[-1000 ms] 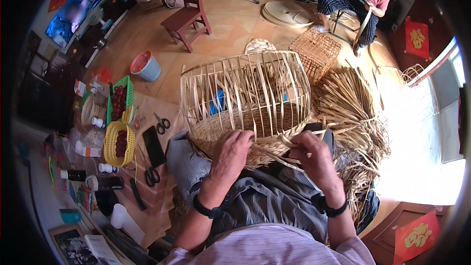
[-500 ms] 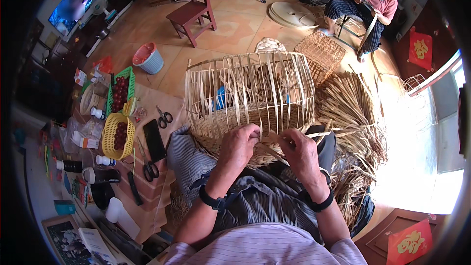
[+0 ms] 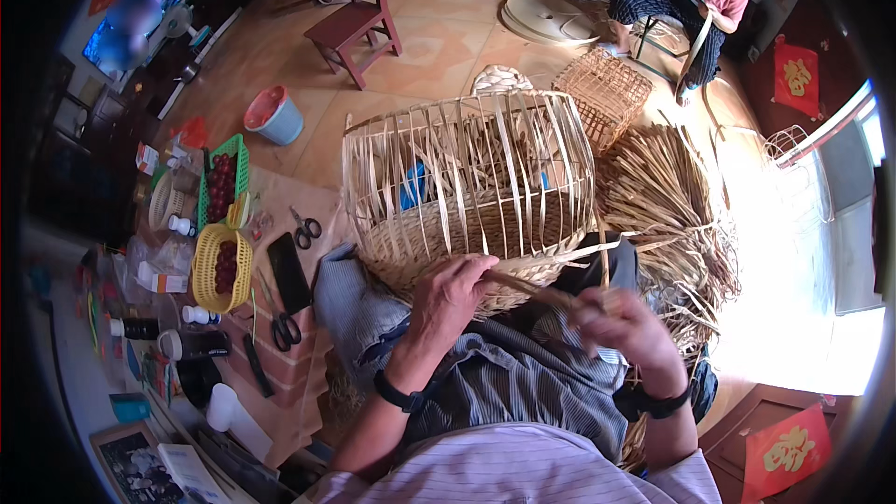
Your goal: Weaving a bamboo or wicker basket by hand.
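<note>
A large, partly woven basket [image 3: 467, 224], open ribs above and a plaited band below, rests across my lap. My left hand [image 3: 450, 294] pinches a flat brown straw strip [image 3: 530, 287] at the basket's near lower edge. The strip stretches down to the right to my right hand [image 3: 616, 325], which is closed on it and smeared by motion. Pale loose strips stick out from the basket's lower right. A big bundle of dry straw [image 3: 667, 201] lies right beside it.
To the left lie scissors [image 3: 303, 231], a black phone [image 3: 287, 271], yellow [image 3: 203, 285] and green [image 3: 241, 154] fruit baskets, bottles and packets. Beyond stand a bucket [image 3: 285, 126], a red chair [image 3: 341, 37] and a wicker piece [image 3: 597, 103]. Another person [image 3: 709, 0] sits at the back right with a strip.
My right hand has pulled away from the basket, down and to the right, drawing the brown strip out. My left hand has shifted slightly and stays at the basket's edge.
</note>
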Action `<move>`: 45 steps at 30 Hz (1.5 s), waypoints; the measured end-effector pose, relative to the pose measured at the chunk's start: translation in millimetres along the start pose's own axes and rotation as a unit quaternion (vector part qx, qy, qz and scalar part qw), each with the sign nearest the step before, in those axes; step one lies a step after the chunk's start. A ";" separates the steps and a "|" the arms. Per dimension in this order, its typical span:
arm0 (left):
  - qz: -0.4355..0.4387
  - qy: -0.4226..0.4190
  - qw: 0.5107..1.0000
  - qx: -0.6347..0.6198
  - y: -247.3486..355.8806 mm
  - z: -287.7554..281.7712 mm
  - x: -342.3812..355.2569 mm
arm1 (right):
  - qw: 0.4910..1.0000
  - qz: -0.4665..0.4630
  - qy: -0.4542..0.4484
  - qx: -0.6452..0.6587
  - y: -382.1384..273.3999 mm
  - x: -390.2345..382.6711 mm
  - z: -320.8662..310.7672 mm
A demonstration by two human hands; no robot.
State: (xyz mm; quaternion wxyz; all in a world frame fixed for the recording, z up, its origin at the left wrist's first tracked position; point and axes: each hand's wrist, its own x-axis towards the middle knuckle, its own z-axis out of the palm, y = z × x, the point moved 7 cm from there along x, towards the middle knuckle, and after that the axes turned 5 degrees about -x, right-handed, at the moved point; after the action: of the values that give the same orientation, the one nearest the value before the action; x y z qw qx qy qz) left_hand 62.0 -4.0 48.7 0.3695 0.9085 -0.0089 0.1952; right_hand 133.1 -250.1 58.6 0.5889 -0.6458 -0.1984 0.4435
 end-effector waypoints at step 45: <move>-0.131 -0.160 0.974 0.091 -14.4 36.4 6.4 | 0.954 -0.175 0.133 -0.205 -6.9 117.6 5.0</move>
State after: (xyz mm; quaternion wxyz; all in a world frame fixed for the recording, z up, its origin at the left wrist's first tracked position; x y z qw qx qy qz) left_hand 82.8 -17.3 17.7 0.3012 0.9510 0.0693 -0.0031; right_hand 193.0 -154.0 25.6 0.5333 -0.7608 -0.3153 0.1934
